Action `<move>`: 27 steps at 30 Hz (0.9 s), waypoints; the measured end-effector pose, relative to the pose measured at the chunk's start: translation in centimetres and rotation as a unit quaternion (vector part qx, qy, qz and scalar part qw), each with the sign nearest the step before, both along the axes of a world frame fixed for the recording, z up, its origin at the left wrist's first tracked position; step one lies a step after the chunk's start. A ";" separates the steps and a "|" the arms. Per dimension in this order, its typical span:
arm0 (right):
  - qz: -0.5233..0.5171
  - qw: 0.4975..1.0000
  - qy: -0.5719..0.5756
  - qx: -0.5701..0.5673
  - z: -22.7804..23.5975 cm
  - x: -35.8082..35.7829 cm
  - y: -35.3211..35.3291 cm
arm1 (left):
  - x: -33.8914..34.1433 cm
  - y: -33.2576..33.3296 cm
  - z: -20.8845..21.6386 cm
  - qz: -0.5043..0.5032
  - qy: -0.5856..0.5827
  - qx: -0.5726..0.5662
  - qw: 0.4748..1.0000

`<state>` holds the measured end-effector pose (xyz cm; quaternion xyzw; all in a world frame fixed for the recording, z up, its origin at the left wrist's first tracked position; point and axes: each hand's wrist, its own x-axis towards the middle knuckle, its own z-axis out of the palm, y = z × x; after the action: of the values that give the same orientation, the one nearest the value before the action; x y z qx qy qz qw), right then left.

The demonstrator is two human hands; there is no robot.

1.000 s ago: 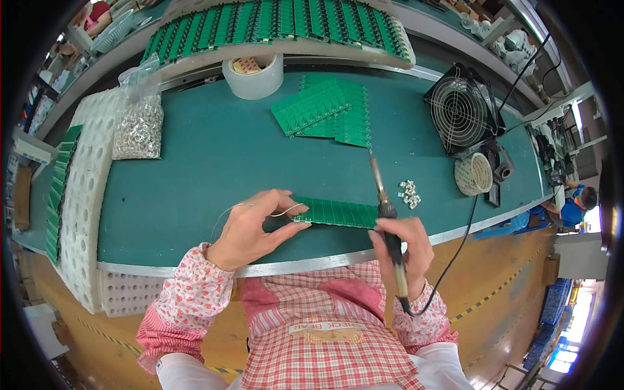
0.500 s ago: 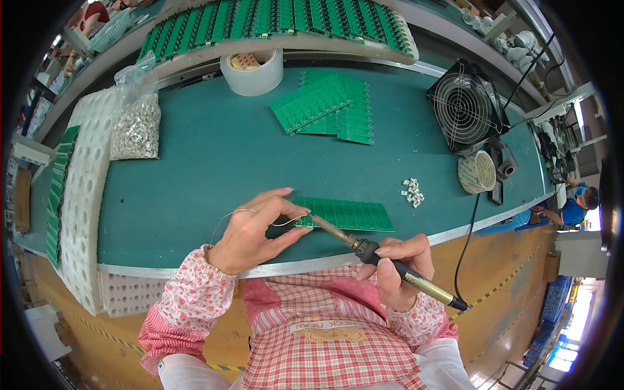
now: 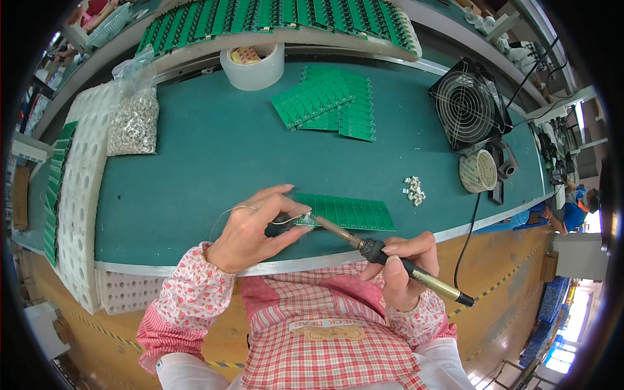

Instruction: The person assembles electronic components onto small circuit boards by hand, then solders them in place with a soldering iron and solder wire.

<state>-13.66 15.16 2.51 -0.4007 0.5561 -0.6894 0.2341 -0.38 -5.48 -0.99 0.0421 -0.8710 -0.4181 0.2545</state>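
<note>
In my right hand (image 3: pixel 408 266) is a soldering iron (image 3: pixel 422 276), held like a pen, its tip pointing left. That tip meets the left end of a green circuit board strip (image 3: pixel 351 213) lying near the table's front edge. Thin solder wire (image 3: pixel 242 207) loops out from my left hand (image 3: pixel 250 229), whose fingers are closed on it and bring its end close to the iron's tip. Thumb and fingertips of this hand are also at the board's left end. A pale patch shows at the tip; the joint itself is too small to make out.
Small white connectors (image 3: pixel 414 190) lie right of the board. Behind are stacked green boards (image 3: pixel 318 101), a tape roll (image 3: pixel 253 71) and a bag of connectors (image 3: pixel 133 123). A black fan (image 3: pixel 463 104) stands at right by a tape-roll ring (image 3: pixel 478 171). White foam (image 3: pixel 81 195) edges the left.
The soldering iron's handle has shifted slightly right, its tip still at the board's left end. A pale patch now shows by the tip. My left hand keeps its place with the wire.
</note>
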 end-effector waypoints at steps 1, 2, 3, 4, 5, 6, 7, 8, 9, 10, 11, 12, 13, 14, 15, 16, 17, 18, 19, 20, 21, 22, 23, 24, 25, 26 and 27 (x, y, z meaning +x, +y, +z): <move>0.000 1.000 0.000 0.001 0.1 0.1 0.0 | -0.1 0.0 -0.1 0.000 0.000 0.001 1.000; -0.021 0.999 -0.027 0.026 0.3 0.3 0.0 | -0.2 0.1 -0.1 0.005 0.019 0.005 1.000; -0.042 0.996 -0.053 0.051 0.5 0.4 0.0 | -0.3 0.2 -0.1 0.010 0.039 0.008 0.999; -0.042 0.996 -0.053 0.052 0.5 0.4 0.1 | -0.3 0.2 -0.1 0.010 0.039 0.009 0.999; -0.047 0.995 -0.050 0.071 0.5 0.2 0.1 | -0.3 0.2 0.0 0.011 0.037 0.009 0.999; -0.051 0.993 -0.048 0.090 0.4 0.1 0.1 | -0.3 0.3 0.0 0.011 0.034 0.008 0.999; -0.051 0.993 -0.048 0.091 0.5 0.0 0.0 | -0.3 0.3 0.0 0.011 0.034 0.009 0.999; -0.056 0.992 -0.054 0.095 0.5 0.0 -0.1 | -0.3 0.3 -0.1 0.010 0.039 0.000 0.999; -0.061 0.991 -0.059 0.099 0.6 0.0 -0.2 | -0.3 0.3 -0.1 0.009 0.045 -0.010 0.999; -0.062 0.991 -0.059 0.099 0.6 -0.1 -0.3 | -0.3 0.3 -0.1 0.009 0.045 -0.009 0.999; -0.056 0.992 -0.051 0.105 0.7 -0.2 -0.5 | -0.4 0.4 -0.1 0.006 0.044 -0.015 0.999; -0.049 0.992 -0.043 0.110 0.7 -0.3 -0.6 | -0.3 0.3 -0.1 0.004 0.042 -0.022 0.999; -0.048 0.992 -0.044 0.110 0.7 -0.4 -0.8 | -0.2 0.3 -0.1 0.005 0.042 -0.022 0.999; -0.043 0.991 -0.045 0.114 0.8 -0.6 -0.9 | -0.2 0.3 -0.2 0.003 0.045 -0.028 0.999; -0.039 0.991 -0.045 0.119 0.8 -0.7 -1.0 | -0.2 0.3 -0.2 0.001 0.049 -0.033 0.998; -0.039 0.991 -0.045 0.119 1.0 -0.9 -1.1 | -0.2 0.4 -0.2 0.001 0.049 -0.032 0.998; -0.039 0.988 -0.062 0.137 1.2 -1.1 -1.2 | -0.1 0.4 -0.2 0.002 0.048 -0.035 0.998; -0.041 0.984 -0.078 0.154 1.4 -1.3 -1.3 | -0.1 0.4 -0.1 0.004 0.048 -0.038 0.998; -0.041 0.984 -0.078 0.154 1.5 -1.6 -1.5 | -0.1 0.4 -0.1 0.004 0.048 -0.037 0.998; -0.035 0.982 -0.097 0.157 1.5 -1.8 -1.6 | -0.1 0.4 0.0 0.003 0.045 -0.041 0.998; -0.028 0.980 -0.116 0.160 1.6 -1.9 -1.7 | -0.2 0.4 0.0 0.002 0.043 -0.044 0.998; -0.028 0.980 -0.115 0.160 1.6 -1.9 -1.7 | -0.2 0.4 0.0 0.002 0.043 -0.044 0.998; -0.037 0.978 -0.124 0.162 1.6 -1.9 -1.8 | -0.2 0.4 0.0 0.000 0.044 -0.046 0.998; -0.045 0.976 -0.133 0.164 1.6 -1.8 -1.9 | -0.2 0.4 0.0 -0.001 0.045 -0.049 0.998; -0.045 0.976 -0.132 0.165 1.6 -1.8 -1.9 | -0.2 0.4 0.0 0.000 0.045 -0.048 0.998; -0.039 0.980 -0.107 0.164 1.6 -1.8 -1.7 | -0.2 0.4 0.0 -0.002 0.048 -0.051 0.998; -0.034 0.982 -0.082 0.164 1.6 -1.7 -1.6 | -0.2 0.3 0.0 -0.003 0.051 -0.053 0.997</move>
<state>-15.34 13.56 4.08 -0.2800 0.6538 -0.6270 0.3179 -0.55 -5.13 -1.02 0.0043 -0.8782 -0.3736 0.2987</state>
